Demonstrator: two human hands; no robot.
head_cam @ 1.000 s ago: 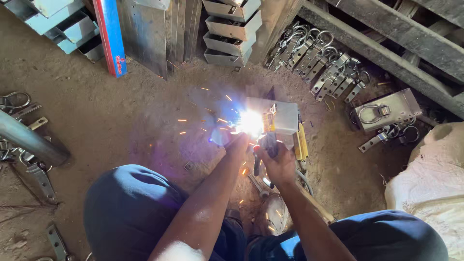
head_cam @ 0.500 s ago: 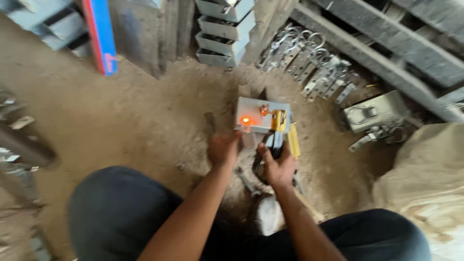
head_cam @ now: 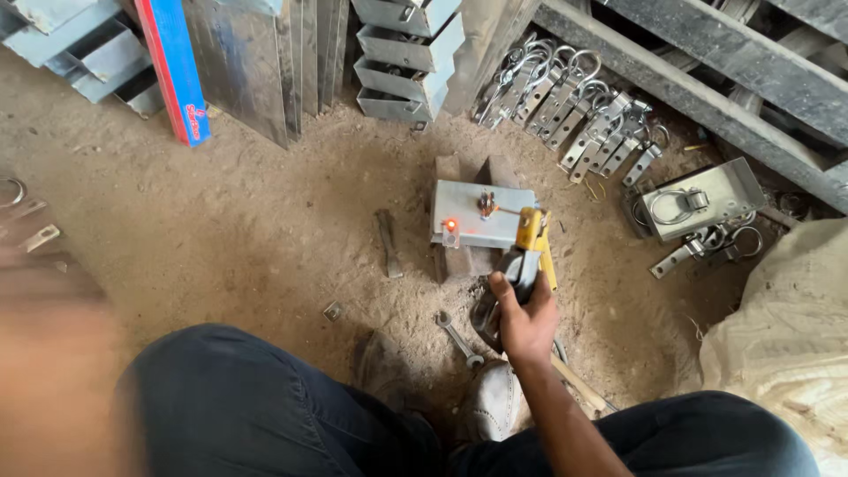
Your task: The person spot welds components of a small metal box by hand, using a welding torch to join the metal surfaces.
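Electrode holder [head_cam: 528, 252], yellow-grey, centre of frame: my right hand [head_cam: 523, 320] has fingers clamped on grip, rod tip resting on grey metal box [head_cam: 481, 215] beside glowing weld spot [head_cam: 450, 224], so aim stays steady. Left hand [head_cam: 53, 353] only blur at lower left, fingers I cannot tell. Spanner [head_cam: 459, 338] on dirt below box.

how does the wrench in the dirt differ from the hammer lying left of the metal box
The wrench is slim and bright silver with an open jaw at one end; the hammer is thicker, dark and dull. The wrench lies slanted close below the right hand, which grips a yellow electrode holder; the hammer lies nearly straight up the picture, left of the metal box. Both rest flat on the dirt floor, untouched.
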